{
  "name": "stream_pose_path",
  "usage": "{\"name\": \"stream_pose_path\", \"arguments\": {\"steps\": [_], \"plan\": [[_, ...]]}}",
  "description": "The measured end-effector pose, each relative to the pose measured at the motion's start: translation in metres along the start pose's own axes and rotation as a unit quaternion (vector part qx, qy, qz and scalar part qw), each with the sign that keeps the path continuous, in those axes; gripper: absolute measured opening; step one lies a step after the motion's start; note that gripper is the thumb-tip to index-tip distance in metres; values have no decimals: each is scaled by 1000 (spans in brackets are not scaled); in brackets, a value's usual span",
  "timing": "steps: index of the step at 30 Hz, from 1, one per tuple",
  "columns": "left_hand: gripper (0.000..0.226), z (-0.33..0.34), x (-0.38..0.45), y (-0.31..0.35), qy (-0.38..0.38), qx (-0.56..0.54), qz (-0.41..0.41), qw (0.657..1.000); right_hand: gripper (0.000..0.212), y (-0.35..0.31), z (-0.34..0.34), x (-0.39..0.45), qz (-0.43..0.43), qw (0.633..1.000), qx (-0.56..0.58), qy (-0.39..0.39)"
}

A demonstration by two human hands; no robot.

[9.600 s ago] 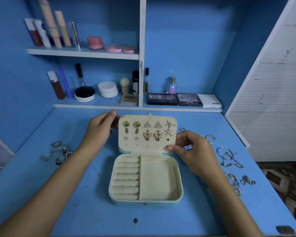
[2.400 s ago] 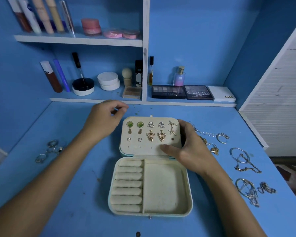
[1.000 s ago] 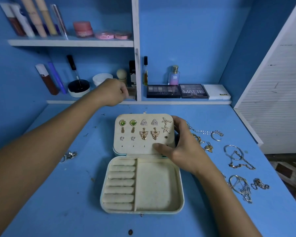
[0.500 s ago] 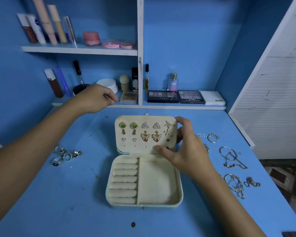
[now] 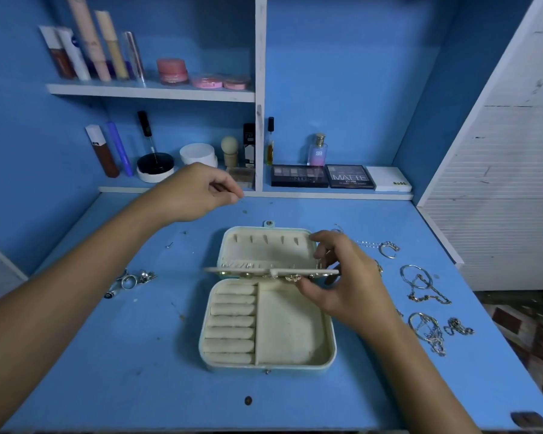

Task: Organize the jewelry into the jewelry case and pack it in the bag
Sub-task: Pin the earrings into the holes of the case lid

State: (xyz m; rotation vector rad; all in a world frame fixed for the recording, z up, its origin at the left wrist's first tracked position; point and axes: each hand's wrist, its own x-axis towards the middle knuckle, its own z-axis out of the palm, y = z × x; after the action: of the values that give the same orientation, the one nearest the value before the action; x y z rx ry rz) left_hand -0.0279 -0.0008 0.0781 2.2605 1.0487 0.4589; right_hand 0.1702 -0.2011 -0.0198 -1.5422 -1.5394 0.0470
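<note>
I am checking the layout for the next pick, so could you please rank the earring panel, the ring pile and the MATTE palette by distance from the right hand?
1. Earring panel: pinched by the right hand.
2. MATTE palette: back shelf.
3. Ring pile: far left.

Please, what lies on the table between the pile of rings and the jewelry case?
In the head view, only bare blue table lies between the rings and the jewelry case, apart from small specks.
</note>
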Motion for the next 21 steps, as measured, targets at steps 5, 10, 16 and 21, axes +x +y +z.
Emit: {"name": "stream_pose_path", "arguments": {"steps": [5, 10, 16, 21], "plan": [[6, 15, -7, 13, -32, -6, 36, 999, 35, 7, 1, -2, -70, 997, -34, 14], [7, 29, -14, 25, -76, -17, 68, 995, 31, 13, 4, -2, -75, 995, -55, 18], [9, 42, -16, 33, -129, -16, 75, 989, 44, 11, 4, -1, -70, 995, -73, 10], [10, 49, -14, 32, -151, -8, 71, 986, 39, 11, 3, -1, -48, 995, -86, -3]]}}
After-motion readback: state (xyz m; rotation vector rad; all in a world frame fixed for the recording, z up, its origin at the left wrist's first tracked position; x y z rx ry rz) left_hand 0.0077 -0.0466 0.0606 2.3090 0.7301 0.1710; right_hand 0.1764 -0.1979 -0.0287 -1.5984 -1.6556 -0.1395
